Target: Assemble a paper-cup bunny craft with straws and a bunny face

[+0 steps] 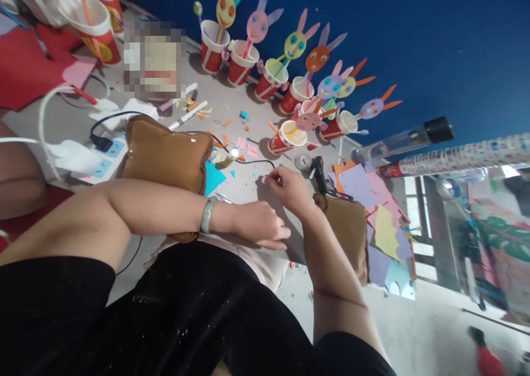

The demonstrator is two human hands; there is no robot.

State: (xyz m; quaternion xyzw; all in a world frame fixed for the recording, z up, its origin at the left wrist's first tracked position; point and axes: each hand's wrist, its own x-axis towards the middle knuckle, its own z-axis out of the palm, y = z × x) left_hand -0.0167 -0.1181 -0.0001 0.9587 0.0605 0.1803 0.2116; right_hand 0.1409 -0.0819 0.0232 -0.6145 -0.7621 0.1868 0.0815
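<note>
My right hand is over the table, its thumb and fingers pinched on a small pink paper piece. My left hand, with a pale bangle at the wrist, is closed near the table's front edge. What its fingers hold, if anything, is hidden. Just beyond my right hand lie a black glue gun and a roll of clear tape. Left of the hands are a small white-capped bottle, blue paper and partly covered scissors.
Red paper cups with rabbit-faced figures line the blue wall. A brown cushion sits beside a power strip. Coloured paper sheets pile up at right, by another brown cushion. A person's arm shows at left.
</note>
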